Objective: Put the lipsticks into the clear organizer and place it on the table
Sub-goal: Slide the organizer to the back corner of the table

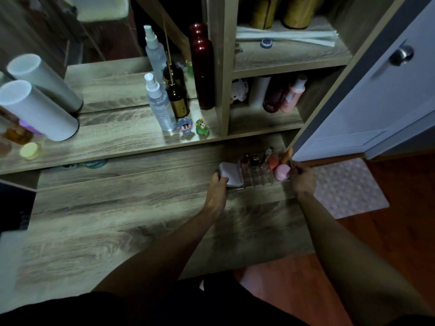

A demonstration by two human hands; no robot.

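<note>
A person's left hand [217,184] closes on the left end of a clear organizer [257,176], fingers pressed against a white compact [229,174] that sits at that side, while the right hand [303,177] grips the organizer's right end, fingers curled round its edge. The organizer stands at the far right of a wooden table [117,220], close under the shelf [106,147] above; whether it is resting or just lifted cannot be told in the dim light. Lipsticks [250,160] stand upright in its back cells beside an orange sponge [273,162], a pink round piece [282,172] and an orange-handled brush [287,156]; the front cells look empty. The organizer is likely light, stiff plastic with smooth, slippery walls, and brittle if knocked against the shelf edge. Its loose, top-heavy contents could tip or spill if it tilts, so a level, two-handed hold low on the opposite end walls looks safest, with the compact steadied by the left fingers. On the shelf stand a spray bottle [160,104], a brown bottle [177,97], a tall red bottle [202,69], two small figurines [194,125] and a white cylinder [38,109] leaning before a mirror [98,31]. A pink mat [348,187] lies on the floor to the right, beside a white door [388,90].
</note>
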